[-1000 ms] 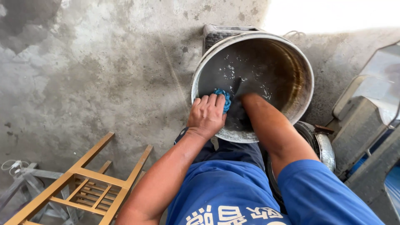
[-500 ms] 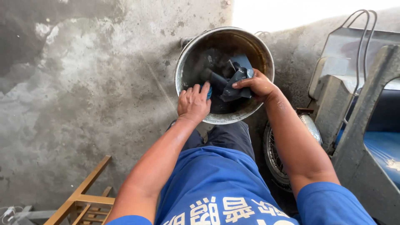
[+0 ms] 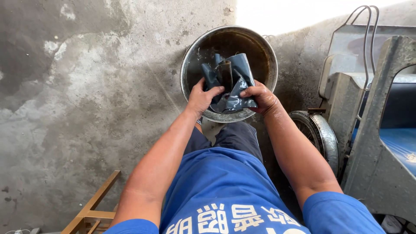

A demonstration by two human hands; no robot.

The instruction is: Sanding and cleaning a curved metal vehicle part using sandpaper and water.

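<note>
Lifted since a moment ago, the tube (image 3: pixel 232 84) now hangs bunched above the basin (image 3: pixel 190 65), held from both sides; a second back both hands were down at the near rim. Left hand (image 3: pixel 200 97) has its fingers (image 3: pixel 215 91) closed on the tube's left fold; right hand (image 3: pixel 260 97) has its fingers (image 3: pixel 248 92) closed on the right fold. The dark, wet rubber sits over the near half of the round metal basin, whose far half lies open.

Room is widest to the left, where bare concrete floor (image 3: pixel 86 108) runs to the frame's edge. On the right it is tight: one wheel (image 3: pixel 318 134) stands just beside the right forearm, and a grey metal frame (image 3: pixel 372 130) rises behind it. One wooden frame (image 3: pixel 93 208) lies at the lower left, well apart from the hands. The person's knees close the near side of the basin.

Counted: one basin, one tube, one wheel, two hands.
</note>
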